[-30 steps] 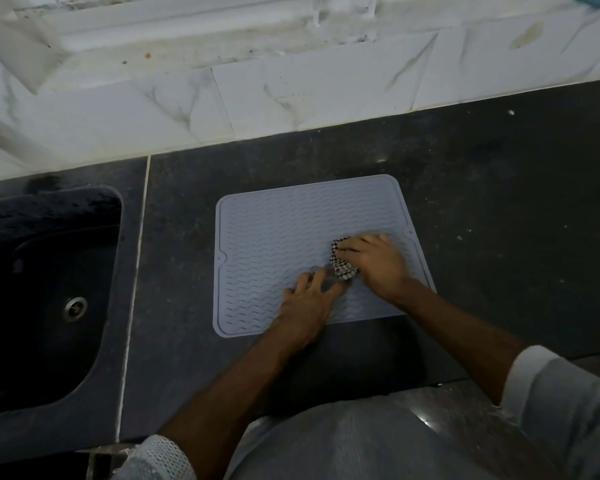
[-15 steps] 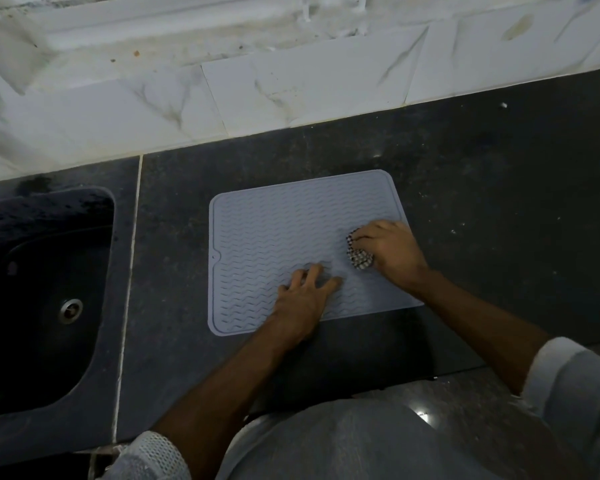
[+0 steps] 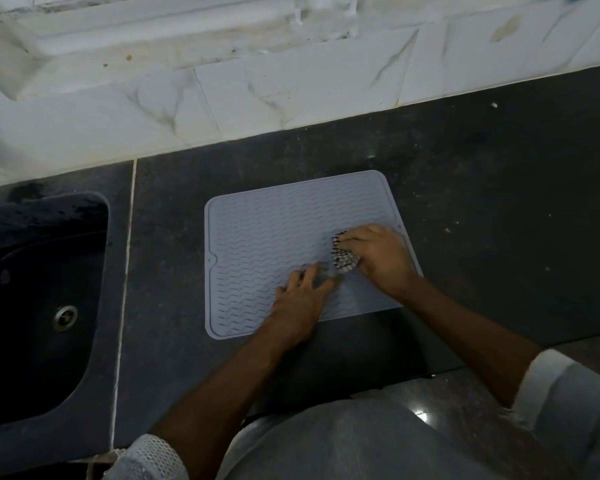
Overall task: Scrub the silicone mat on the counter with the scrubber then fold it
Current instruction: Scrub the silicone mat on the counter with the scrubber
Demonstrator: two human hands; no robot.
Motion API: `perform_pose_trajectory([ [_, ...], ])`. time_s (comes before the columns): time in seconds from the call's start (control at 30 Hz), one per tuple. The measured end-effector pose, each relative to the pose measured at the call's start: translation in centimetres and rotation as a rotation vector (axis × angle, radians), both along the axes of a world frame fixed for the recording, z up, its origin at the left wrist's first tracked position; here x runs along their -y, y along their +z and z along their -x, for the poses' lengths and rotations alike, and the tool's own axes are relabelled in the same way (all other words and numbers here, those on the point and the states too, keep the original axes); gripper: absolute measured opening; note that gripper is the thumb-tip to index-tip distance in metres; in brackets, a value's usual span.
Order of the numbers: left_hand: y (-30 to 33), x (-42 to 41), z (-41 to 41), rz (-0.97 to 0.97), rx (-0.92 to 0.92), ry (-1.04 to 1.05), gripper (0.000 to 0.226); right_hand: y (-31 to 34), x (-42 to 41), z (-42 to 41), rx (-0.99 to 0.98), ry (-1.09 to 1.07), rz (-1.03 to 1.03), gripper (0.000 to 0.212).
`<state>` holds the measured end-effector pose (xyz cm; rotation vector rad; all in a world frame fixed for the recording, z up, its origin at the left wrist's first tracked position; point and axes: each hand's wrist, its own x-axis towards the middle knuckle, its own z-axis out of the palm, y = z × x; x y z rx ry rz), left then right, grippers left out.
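Left of the mat (image 3: 274, 244), dark sink (image 3: 32, 358), right hand (image 3: 378, 254) gripping scrubber (image 3: 342, 256), left hand (image 3: 298, 306) seemingly flat.

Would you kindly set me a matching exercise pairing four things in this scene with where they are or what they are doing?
Things:
1. mat
2. scrubber
3. left hand
4. sink

States:
A. gripped in the right hand
B. sunk into the counter, left of the mat
C. pressed flat on the mat
D. lying unfolded on the counter

Pairs: 1-D, 2-A, 3-C, 4-B
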<state>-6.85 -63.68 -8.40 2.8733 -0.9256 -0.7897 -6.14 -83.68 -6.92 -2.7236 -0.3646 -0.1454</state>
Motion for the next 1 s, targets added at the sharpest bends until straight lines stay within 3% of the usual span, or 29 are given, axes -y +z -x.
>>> perform_pose_trajectory([
  [0.13, -0.2, -0.1, 0.1, -0.016, 0.022, -0.016, 0.094, -1.2, -0.7, 0.7, -0.08, 0.067, 0.121, 0.036],
  [0.33, 0.2, -0.2, 0.1, 0.013, 0.016, -0.016, 0.085, -0.2, 5.4, 2.1, -0.092, -0.059, 0.202, 0.036],
  [0.47, 0.3, -0.1, 0.1, 0.007, 0.007, -0.021, 0.084, -0.1, 3.8, 1.2, 0.006, -0.073, 0.14, 0.034],
  [0.7, 0.3, 0.0, 0.0, -0.015, -0.004, -0.019, 0.089, -0.5, 0.9, 1.0, -0.003, 0.136, 0.212, 0.04],
  [0.87, 0.0, -0.2, 0.2, 0.025, 0.005, -0.012, 0.082, -0.2, 6.7, 2.4, -0.008, -0.036, 0.219, 0.041],
  [1.0, -0.2, -0.5, 0.5, 0.091, 0.024, -0.006, 0.08, -0.3, 6.2, 2.4, 0.009, -0.057, 0.217, 0.035],
])
